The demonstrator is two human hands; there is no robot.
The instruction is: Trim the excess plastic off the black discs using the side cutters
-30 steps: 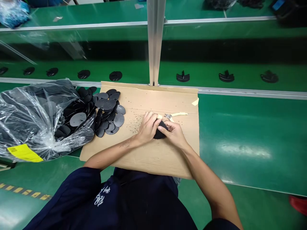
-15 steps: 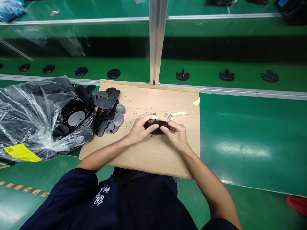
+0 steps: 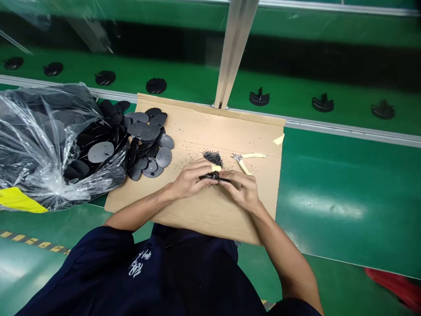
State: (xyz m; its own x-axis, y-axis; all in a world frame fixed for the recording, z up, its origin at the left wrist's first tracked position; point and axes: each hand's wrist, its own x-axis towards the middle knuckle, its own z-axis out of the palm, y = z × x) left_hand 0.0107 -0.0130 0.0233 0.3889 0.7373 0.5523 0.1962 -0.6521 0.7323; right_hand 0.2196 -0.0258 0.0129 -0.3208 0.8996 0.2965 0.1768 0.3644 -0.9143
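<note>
One flat, black, plastic-looking oval piece [image 3: 225, 179] is between the hands, seen nearly edge-on; the left hand [image 3: 190, 177] pinches its left end and the right hand [image 3: 245, 188] pinches its right end, with thumbs on the near side; pale yellow tape [image 3: 215, 168] wraps a left finger; below is a big brown cardboard sheet [image 3: 217, 215], but I cannot tell if the piece touches it; just past the left fingers is a little pile of tiny black bits [image 3: 213, 158]; small metal cutters with cream handles [image 3: 251, 155] lie just beyond the right hand; a heap of black ovals [image 3: 149, 134] sits farther left.
</note>
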